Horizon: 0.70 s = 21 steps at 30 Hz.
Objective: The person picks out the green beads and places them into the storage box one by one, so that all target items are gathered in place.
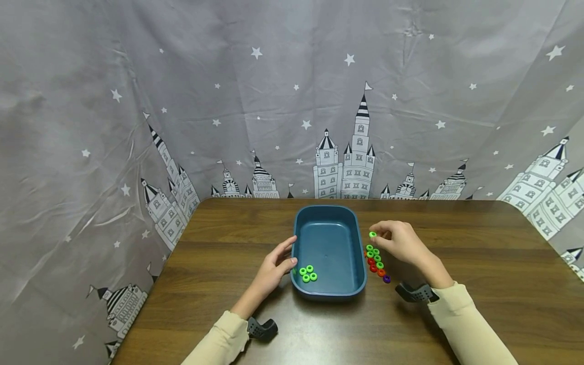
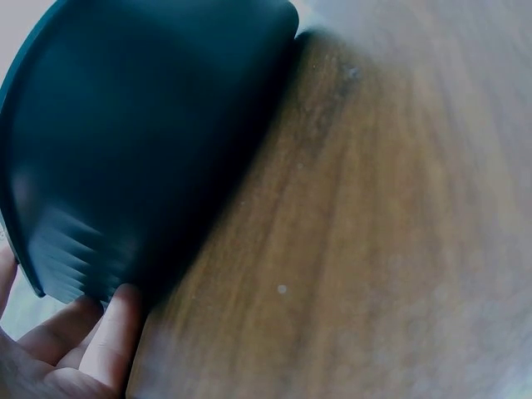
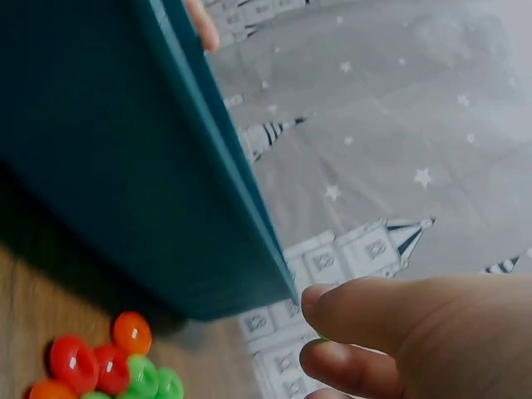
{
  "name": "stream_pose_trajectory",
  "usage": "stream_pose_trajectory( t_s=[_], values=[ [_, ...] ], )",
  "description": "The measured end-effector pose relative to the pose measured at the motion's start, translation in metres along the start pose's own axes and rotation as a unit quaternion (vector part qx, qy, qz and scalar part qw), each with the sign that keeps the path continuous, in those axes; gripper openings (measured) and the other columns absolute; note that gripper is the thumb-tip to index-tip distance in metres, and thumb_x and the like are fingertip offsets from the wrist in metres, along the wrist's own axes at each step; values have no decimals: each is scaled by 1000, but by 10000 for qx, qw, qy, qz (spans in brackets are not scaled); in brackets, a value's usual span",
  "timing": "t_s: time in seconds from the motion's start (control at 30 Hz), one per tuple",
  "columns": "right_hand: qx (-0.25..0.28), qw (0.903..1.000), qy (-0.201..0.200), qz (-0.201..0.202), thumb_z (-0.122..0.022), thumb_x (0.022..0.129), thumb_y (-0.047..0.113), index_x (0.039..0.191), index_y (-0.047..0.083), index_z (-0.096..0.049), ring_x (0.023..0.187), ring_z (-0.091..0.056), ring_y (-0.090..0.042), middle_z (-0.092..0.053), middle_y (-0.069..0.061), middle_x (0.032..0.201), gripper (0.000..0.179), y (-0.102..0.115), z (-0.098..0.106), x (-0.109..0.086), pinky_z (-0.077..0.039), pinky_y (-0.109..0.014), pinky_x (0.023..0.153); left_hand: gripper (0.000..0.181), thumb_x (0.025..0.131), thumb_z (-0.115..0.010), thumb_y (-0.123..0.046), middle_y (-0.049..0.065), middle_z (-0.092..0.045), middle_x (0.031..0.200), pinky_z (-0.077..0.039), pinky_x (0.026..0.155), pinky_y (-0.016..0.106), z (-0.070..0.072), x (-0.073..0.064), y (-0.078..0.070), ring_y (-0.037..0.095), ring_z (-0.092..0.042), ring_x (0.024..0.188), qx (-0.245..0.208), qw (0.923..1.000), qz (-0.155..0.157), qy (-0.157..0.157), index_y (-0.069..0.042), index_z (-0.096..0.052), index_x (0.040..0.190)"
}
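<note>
A deep blue plastic tub (image 1: 330,248) stands on the wooden table, with several small green rings (image 1: 313,277) at its near left corner. My left hand (image 1: 272,267) grips the tub's left side, its fingers against the outer wall (image 2: 125,191) in the left wrist view. Just beyond the right rim, my right hand (image 1: 403,246) pinches one green ring (image 1: 372,234) between thumb and fingertips; only a green sliver of it shows in the right wrist view. Below that hand lie more green rings (image 1: 376,258), red rings (image 1: 373,268), orange rings (image 1: 380,272) and one purple ring (image 1: 387,279).
The brown wooden table (image 1: 479,253) stretches to both sides of the tub. Behind it hangs a grey curtain (image 1: 292,101) printed with castles and stars. A black strap device (image 1: 415,292) sits on the right wrist and another black device (image 1: 262,329) on the left.
</note>
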State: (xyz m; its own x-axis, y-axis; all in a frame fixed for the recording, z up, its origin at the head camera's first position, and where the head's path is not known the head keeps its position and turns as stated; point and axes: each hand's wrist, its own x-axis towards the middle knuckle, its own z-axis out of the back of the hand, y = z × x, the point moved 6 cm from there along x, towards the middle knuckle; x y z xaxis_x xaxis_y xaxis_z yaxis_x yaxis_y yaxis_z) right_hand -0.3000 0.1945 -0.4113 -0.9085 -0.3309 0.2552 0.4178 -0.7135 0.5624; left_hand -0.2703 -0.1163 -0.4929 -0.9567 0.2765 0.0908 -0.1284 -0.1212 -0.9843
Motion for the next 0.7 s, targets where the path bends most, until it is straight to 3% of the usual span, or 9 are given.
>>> stream_pose_trajectory(
  t_s=[0.27, 0.7],
  values=[
    [229, 9992, 46, 325, -73, 89, 6, 105, 0, -76, 65, -58, -5, -72, -3, 80, 17, 28, -7, 9, -49, -21, 59, 57, 99, -59, -9, 30, -48, 151, -59, 96, 47, 1, 0, 1, 46, -54, 133, 14, 10000, 11, 3, -9, -43, 154],
    [264, 9959, 475, 729, -74, 90, 9, 107, 4, -78, 68, -55, -6, -74, -5, 90, 18, 68, -36, 22, -48, -20, 57, 58, 99, -58, -8, 30, -48, 152, -59, 97, 45, 0, 0, 1, 46, -53, 134, -45, 10000, -4, 24, -8, -42, 155]
  ],
)
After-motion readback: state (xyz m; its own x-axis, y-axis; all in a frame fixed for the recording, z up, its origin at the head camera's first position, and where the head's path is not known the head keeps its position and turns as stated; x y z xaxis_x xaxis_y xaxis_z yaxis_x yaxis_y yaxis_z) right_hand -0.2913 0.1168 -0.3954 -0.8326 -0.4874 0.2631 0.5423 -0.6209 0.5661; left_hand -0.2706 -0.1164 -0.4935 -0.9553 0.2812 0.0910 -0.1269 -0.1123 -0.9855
